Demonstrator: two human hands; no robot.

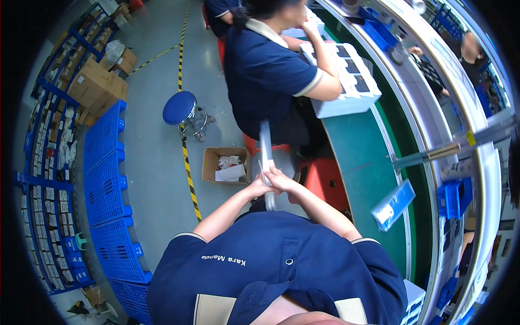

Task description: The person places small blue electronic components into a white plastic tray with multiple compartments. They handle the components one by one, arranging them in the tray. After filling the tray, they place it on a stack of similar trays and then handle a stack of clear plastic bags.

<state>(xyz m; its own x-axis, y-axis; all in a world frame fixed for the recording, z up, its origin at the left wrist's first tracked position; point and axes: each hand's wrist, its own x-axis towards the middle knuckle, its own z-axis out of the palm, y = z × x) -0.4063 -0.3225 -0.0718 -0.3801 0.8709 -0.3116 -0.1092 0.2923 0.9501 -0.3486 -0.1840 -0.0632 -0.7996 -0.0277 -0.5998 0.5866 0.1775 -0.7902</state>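
Observation:
In front of my belly I hold a thin, flat, pale shiny thing (265,142) upright and edge-on, like a thin stack of clear plastic sheets; its exact kind I cannot make out. My left hand (259,187) closes on its left side, fingers curled in. From the other side my right hand (283,181) grips it, and the two hands meet at its middle. Its lower end comes close to my dark blue shirt (260,244).
To the right, a green-topped bench (357,162) carries a blue-and-clear packet (393,206) and a white foam tray (346,103), where a co-worker (271,76) sits. A red stool (323,181), open carton (226,165) and blue round stool (180,108) stand nearby. Blue pallets (105,162) line the left.

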